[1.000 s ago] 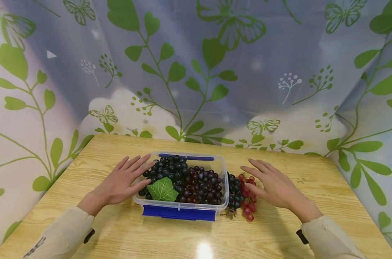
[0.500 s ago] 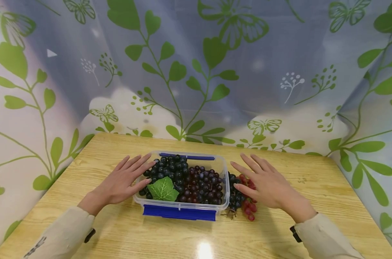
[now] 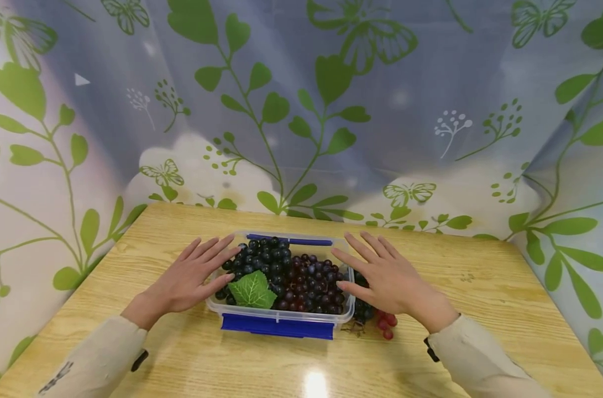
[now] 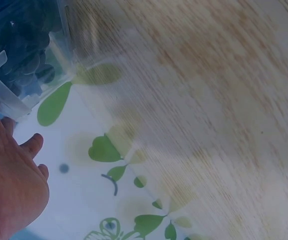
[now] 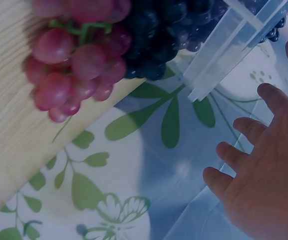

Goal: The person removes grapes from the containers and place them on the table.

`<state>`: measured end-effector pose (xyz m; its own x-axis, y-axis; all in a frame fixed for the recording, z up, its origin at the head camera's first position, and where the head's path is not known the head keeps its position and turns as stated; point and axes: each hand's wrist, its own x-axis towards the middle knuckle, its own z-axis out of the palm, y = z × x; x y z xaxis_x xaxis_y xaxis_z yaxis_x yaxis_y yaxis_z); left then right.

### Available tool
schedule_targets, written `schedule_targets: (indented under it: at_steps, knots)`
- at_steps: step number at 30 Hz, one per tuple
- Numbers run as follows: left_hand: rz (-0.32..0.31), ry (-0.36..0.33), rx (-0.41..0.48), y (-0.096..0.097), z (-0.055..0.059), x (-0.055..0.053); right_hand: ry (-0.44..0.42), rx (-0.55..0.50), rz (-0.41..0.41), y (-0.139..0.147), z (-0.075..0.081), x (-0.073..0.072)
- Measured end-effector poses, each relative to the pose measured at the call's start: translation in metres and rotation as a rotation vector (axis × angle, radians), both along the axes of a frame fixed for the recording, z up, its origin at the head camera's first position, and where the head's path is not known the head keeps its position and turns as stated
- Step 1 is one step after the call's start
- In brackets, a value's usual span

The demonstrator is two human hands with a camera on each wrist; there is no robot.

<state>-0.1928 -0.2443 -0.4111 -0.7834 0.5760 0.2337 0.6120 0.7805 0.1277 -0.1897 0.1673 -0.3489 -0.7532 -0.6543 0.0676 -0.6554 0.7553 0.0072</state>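
Note:
A clear plastic container (image 3: pixel 301 317) with blue latches stands on the wooden table. Inside it lie a bunch of black grapes (image 3: pixel 268 257), a bunch of dark purple grapes (image 3: pixel 315 284) and a green leaf (image 3: pixel 253 290). My left hand (image 3: pixel 189 279), fingers straight and spread, lies with its fingertips at the container's left rim. From the right, my right hand (image 3: pixel 388 279) reaches over with straight, spread fingers, overlapping the right rim in the head view. Beneath it, partly hidden, are another black bunch (image 3: pixel 363 312) and a red bunch (image 5: pixel 89 62) outside the container.
The wooden table (image 3: pixel 221 370) runs back to a patterned curtain (image 3: pixel 410 110) with green leaves and butterflies, which also hangs on both sides. The two bunches outside sit close against the container's right wall.
My right hand has moved left, from over the red grapes to the container's right rim, covering more of the outside bunches. The left hand has stayed in place.

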Motion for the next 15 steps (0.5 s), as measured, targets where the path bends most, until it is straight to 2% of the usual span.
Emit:
schedule_targets:
  at_steps: [15]
  knots:
    - [-0.001,-0.004,0.0,0.0,0.0,0.0,-0.041,0.091,0.069,-0.031,-0.005,-0.008]
